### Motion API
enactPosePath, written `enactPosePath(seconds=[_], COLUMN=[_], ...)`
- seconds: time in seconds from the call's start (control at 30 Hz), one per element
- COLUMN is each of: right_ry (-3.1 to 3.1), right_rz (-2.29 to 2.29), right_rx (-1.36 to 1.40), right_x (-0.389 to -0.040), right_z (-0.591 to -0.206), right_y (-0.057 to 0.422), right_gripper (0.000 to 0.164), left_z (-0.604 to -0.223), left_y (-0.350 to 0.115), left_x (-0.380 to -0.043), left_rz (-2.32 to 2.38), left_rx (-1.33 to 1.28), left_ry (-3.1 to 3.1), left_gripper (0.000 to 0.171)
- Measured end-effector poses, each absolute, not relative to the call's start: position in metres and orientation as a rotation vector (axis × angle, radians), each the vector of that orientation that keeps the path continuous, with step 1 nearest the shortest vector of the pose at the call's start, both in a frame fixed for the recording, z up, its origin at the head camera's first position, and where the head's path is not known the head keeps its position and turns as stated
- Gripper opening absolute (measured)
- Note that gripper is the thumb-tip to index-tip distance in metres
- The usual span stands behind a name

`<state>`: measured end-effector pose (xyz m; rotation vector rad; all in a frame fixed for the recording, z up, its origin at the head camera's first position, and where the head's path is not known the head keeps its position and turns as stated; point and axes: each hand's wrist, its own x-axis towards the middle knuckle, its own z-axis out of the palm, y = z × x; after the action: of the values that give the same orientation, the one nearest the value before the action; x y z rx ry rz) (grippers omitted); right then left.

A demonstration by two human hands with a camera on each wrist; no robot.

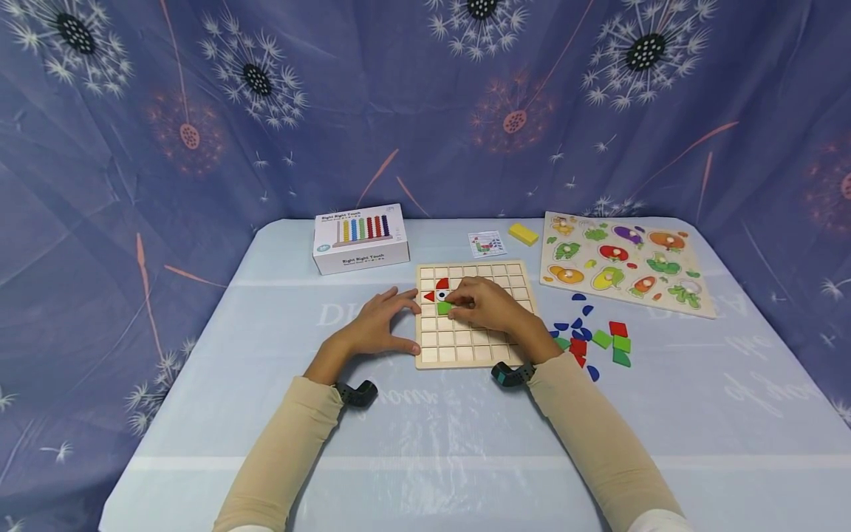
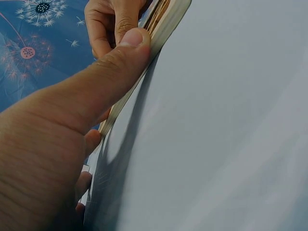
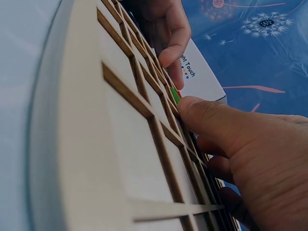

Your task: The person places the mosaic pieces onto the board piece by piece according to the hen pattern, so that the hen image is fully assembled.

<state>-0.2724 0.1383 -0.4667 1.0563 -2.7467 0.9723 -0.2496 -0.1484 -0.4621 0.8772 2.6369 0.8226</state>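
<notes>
A wooden grid board (image 1: 473, 359) lies on the table under both hands. Near its upper left are a red quarter-round tile (image 1: 442, 284), a red triangle tile (image 1: 429, 296), a white tile with a dark dot (image 1: 442, 295) and a green square tile (image 1: 443, 309). My right hand (image 1: 490, 304) has its fingers curled over the board and pinches the green tile at its right side; the thumb tip meets it in the right wrist view. With fingers and thumb spread, my left hand (image 1: 379, 325) rests against the board's left edge. In the left wrist view, its thumb (image 2: 118, 60) presses the rim.
Loose blue, red and green tiles (image 1: 601, 338) lie right of the board. Behind stand a white abacus box (image 1: 361, 240), a picture card (image 1: 487, 244), a yellow block (image 1: 524, 234) and a vegetable puzzle board (image 1: 625, 262). A patterned curtain (image 1: 425, 111) hangs at the back.
</notes>
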Motion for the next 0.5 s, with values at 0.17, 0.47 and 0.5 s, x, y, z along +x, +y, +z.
enactPosePath(seconds=[0.17, 0.47, 0.5], right_ry=[-2.745, -2.741, -2.744], right_rz=[0.976, 1.005, 1.009], right_rx=[1.054, 1.042, 1.038], right_x=[-0.2731, -0.2726, -0.2727], right_z=[-0.467, -0.4681, -0.4684], right_y=[0.1383, 0.1381, 0.1382], right_gripper=[0.031, 0.027, 0.026], left_z=[-0.4607, -0.4605, -0.4606], left_y=[-0.148, -0.1476, -0.1476], left_x=[-0.2487, -0.2487, -0.2486], left_rz=[0.832, 0.832, 0.832], left_rx=[0.886, 0.888, 0.887], left_ry=[2.638, 2.641, 2.641], left_gripper=[0.069, 0.069, 0.069])
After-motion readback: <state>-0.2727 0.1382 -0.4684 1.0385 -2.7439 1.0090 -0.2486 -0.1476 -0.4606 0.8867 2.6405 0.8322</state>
